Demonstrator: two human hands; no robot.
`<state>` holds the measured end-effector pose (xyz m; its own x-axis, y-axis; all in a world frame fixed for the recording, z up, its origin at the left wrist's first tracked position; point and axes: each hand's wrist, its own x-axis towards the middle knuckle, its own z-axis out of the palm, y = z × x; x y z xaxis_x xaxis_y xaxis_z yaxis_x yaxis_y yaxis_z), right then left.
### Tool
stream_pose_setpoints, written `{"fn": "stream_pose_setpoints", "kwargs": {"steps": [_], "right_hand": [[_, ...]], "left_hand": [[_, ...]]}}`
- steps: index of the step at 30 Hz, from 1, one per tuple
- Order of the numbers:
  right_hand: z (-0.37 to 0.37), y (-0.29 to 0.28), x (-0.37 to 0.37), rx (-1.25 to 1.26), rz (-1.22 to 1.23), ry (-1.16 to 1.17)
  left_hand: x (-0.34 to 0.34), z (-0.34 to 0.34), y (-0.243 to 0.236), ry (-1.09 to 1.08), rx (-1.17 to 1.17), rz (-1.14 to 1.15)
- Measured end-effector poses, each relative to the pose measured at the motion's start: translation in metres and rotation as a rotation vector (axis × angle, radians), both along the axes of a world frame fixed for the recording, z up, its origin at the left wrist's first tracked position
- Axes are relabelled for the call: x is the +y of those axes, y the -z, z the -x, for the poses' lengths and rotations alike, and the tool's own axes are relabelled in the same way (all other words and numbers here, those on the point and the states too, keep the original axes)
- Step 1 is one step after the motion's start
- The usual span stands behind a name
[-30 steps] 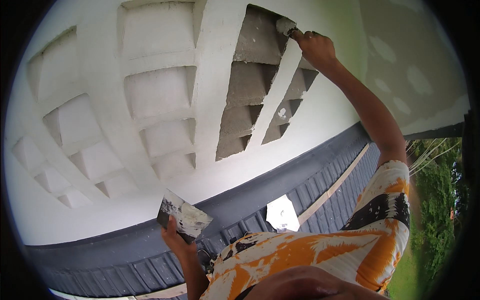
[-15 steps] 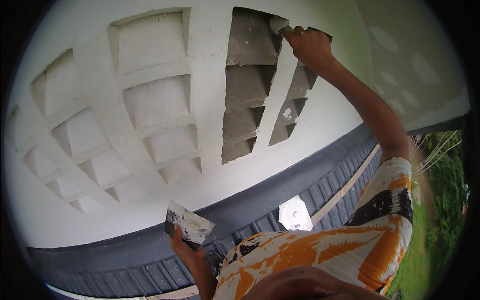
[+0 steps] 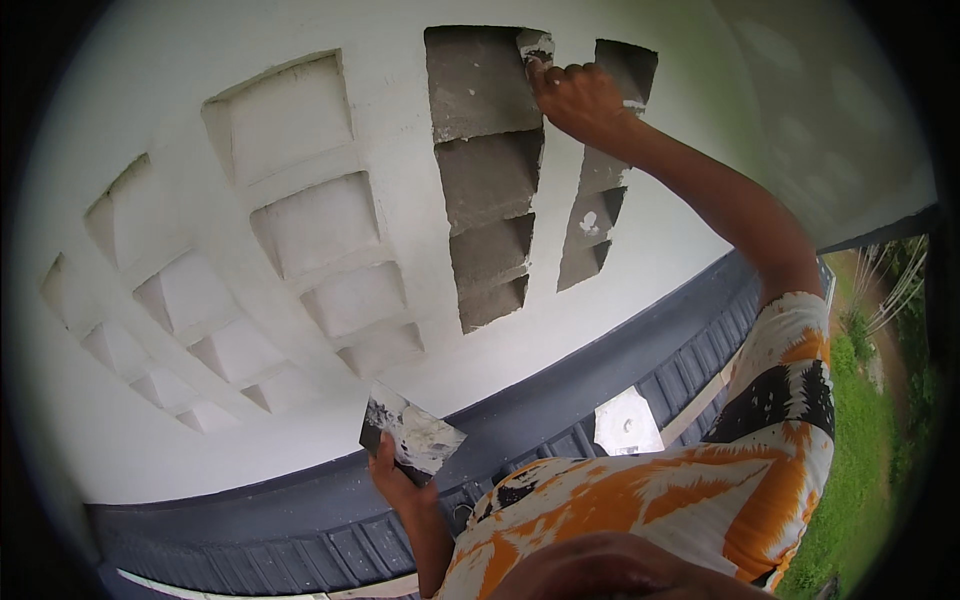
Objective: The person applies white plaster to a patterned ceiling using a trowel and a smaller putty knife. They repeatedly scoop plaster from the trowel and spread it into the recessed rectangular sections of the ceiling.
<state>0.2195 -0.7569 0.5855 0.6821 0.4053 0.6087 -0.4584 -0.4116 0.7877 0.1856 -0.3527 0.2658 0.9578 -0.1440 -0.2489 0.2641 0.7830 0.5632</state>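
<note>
A small putty-smeared filling blade (image 3: pixel 534 45) is gripped in the raised right hand (image 3: pixel 578 100), whose fingers are curled tightly round it, and its whitened tip is pressed against the white painted strip at the top edge of the bare grey recessed panels (image 3: pixel 487 170). The blade lies at the upper middle of the view, between two columns of unpainted grey stepped recesses; the narrower right-hand grey column (image 3: pixel 603 190) is partly covered by the wrist and carries a white dab of filler. To the left, matching stepped recesses (image 3: pixel 318 225) are seen already coated white, set into the white wall (image 3: pixel 180 400).

A flat dark rectangular plate smeared with white filler (image 3: pixel 412 436) is held low in the left hand (image 3: pixel 396 484), with the thumb clamped over its lower edge; it is well apart from the blade. Below the wall a dark grey ribbed band (image 3: pixel 300 545) runs across. An orange, white and black patterned shirt sleeve (image 3: pixel 790 400) is worn on the right arm. Green grass (image 3: pixel 875 470) is visible at the far right.
</note>
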Motion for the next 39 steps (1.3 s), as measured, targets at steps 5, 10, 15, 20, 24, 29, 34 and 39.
{"fn": "stream_pose_setpoints", "kwargs": {"steps": [5, 10, 15, 20, 24, 29, 34, 39], "right_hand": [[-0.034, -0.013, 0.024, 0.095, -0.111, 0.204], [-0.045, 0.006, 0.031, 0.247, -0.306, 0.16], [-0.053, -0.001, 0.032, 0.116, -0.077, 0.135], [-0.045, 0.002, 0.026, 0.189, -0.239, 0.261], [-0.049, 0.016, 0.028, 0.272, -0.254, 0.103], [-0.05, 0.0, 0.021, 0.105, -0.166, 0.206], [-0.05, 0.018, 0.022, 0.181, -0.24, 0.157], [-0.043, -0.016, 0.039, 0.188, -0.125, 0.185]], "left_hand": [[-0.009, 0.014, -0.019, -0.006, -0.079, -0.028], [-0.005, 0.02, -0.012, -0.029, -0.088, 0.029], [0.005, 0.016, 0.006, 0.067, -0.131, -0.002], [0.003, 0.017, 0.0, 0.027, -0.145, 0.014], [0.002, 0.017, 0.0, 0.018, -0.122, 0.043], [-0.002, 0.019, -0.009, 0.009, -0.109, -0.03], [-0.005, 0.019, -0.013, 0.03, -0.14, 0.022], [-0.004, 0.022, -0.022, 0.04, -0.147, -0.007]]}}
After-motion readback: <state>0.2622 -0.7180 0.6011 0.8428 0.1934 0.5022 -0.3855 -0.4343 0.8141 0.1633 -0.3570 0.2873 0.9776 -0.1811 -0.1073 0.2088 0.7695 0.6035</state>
